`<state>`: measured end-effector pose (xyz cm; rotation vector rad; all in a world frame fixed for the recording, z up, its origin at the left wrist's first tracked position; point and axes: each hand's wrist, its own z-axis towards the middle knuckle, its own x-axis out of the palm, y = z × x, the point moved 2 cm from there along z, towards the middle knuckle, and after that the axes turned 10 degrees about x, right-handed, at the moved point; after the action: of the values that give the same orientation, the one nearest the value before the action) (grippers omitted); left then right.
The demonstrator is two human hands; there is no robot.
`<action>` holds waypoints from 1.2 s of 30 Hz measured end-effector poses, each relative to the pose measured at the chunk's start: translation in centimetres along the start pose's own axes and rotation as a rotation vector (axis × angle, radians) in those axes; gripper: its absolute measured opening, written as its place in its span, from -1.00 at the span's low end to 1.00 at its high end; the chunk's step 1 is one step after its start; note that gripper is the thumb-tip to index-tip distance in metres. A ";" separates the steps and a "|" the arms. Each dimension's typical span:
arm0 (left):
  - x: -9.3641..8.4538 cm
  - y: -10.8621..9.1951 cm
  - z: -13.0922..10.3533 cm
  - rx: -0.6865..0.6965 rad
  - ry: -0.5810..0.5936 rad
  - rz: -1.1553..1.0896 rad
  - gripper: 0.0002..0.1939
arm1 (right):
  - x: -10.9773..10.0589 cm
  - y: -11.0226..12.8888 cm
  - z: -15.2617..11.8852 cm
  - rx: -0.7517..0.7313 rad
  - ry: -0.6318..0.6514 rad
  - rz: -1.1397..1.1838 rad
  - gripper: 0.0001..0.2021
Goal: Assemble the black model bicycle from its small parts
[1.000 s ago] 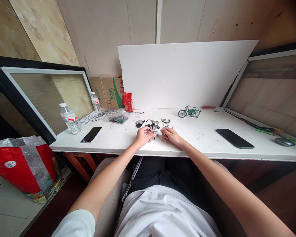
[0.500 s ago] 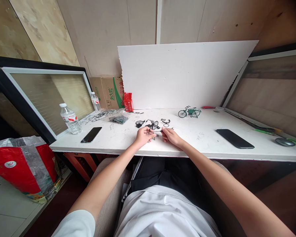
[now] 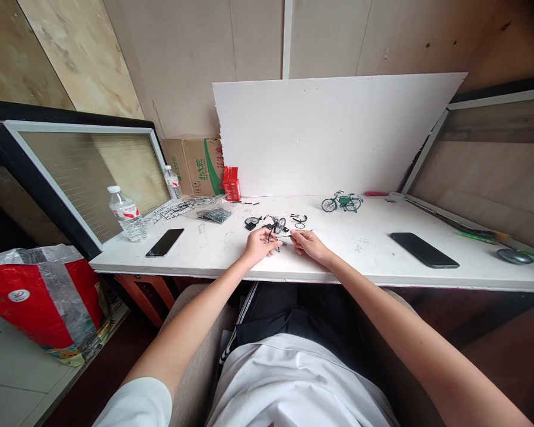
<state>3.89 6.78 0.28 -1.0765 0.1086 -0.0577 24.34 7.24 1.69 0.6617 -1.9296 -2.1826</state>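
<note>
Near the front edge of the white table, my left hand (image 3: 260, 245) is closed on a small black frame piece (image 3: 270, 238). A thin dark rod (image 3: 285, 236) runs between the two hands, and my right hand (image 3: 308, 244) pinches its right end. Just behind my left hand lies a small spoked wheel (image 3: 279, 225), with another wheel (image 3: 253, 220) and dark parts to its left. Behind my right hand are a curved black piece (image 3: 299, 219) and a small ring (image 3: 299, 226). A green model bicycle (image 3: 342, 203) stands upright farther back on the right.
Phones lie at left (image 3: 165, 242) and right (image 3: 422, 249). A water bottle (image 3: 128, 214), black part frames (image 3: 178, 207) and a plastic bag of parts (image 3: 216, 214) are at the left. A red box (image 3: 232, 184) stands behind; a mouse (image 3: 514, 256) is far right.
My right hand's fingers have shifted very slightly at the rod's end. My left hand and the things on the table look unchanged.
</note>
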 end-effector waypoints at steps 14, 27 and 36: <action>0.0 0.0 0.0 -0.002 0.009 0.016 -0.53 | 0.1 -0.7 0.2 0.000 0.005 0.059 -0.53; 0.2 -0.1 0.0 -0.003 0.030 0.013 -0.56 | 0.1 -1.0 0.3 0.015 -0.054 -0.066 -0.47; 0.2 -0.4 -0.2 -0.039 0.041 -0.002 -0.53 | -0.3 -0.9 0.1 -0.012 -0.061 -0.109 -0.63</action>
<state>4.06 6.45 0.51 -1.1143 0.1460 -0.0798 24.67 7.61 0.89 0.7235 -1.9520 -2.3024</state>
